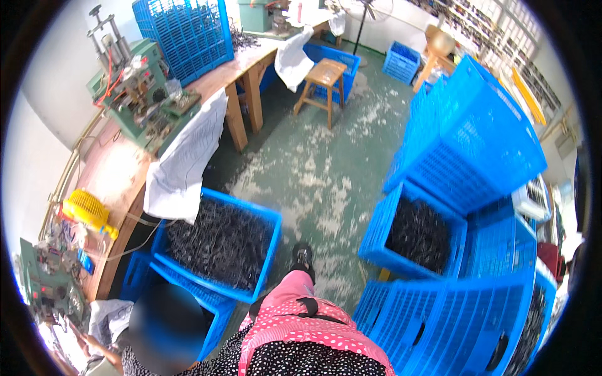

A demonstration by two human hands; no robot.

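Note:
Neither of my hands shows in the head view. At the bottom edge I see my pink dotted apron (295,329) and one leg ending in a black shoe (303,255) on the green floor. To my left stands a blue crate (266,216) full of dark thin metal parts (219,241). On my right, another blue crate (376,232) holds the same dark parts (419,233). Another person sits at the lower left, an arm (100,351) reaching toward the bench.
A long wooden bench (119,169) runs along the left wall with a green machine (141,94), a yellow fan (88,210) and a white cloth (188,156). Stacked blue crates (476,138) fill the right side. A wooden stool (323,78) stands farther back.

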